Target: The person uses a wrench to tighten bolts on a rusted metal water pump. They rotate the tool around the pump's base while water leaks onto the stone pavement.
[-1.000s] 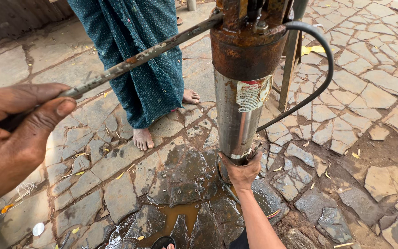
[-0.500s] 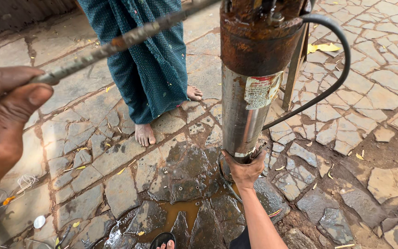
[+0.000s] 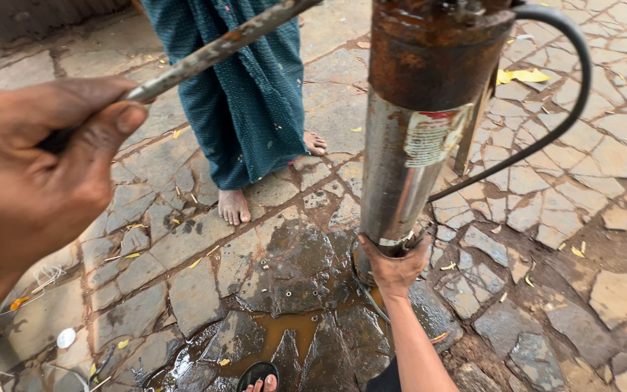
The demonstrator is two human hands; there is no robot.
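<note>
Fingers of the left hand [image 3: 34, 170] wrap shut around the near end of a long rusty metal bar [image 3: 215, 51], thumb pressed along its top, filling the left side of the frame. From that grip the bar runs diagonally up to the right and meets the top of a tall cylindrical pump [image 3: 419, 123] in the upper middle. The pump stands upright; its upper section is brown with rust, the lower section is bare grey steel with a worn paper label, and its foot sits on wet ground just right of centre. A black cable [image 3: 571, 80] loops out from the pump's top toward the upper right edge and curves back down to its side.

The right hand [image 3: 397, 265] comes up from the bottom edge on a bare forearm, fingers and thumb cupped closed around the base of the pump.

Irregular stone paving [image 3: 546, 203] covers the whole ground, dry in the right half, dark and wet in the lower middle, where a muddy brown puddle [image 3: 284, 327] lies. In the upper middle, behind the bar, another person stands barefoot [image 3: 234, 207] in a long teal garment [image 3: 244, 109]. Toes in a dark sandal [image 3: 259, 377] show at the bottom edge
</note>
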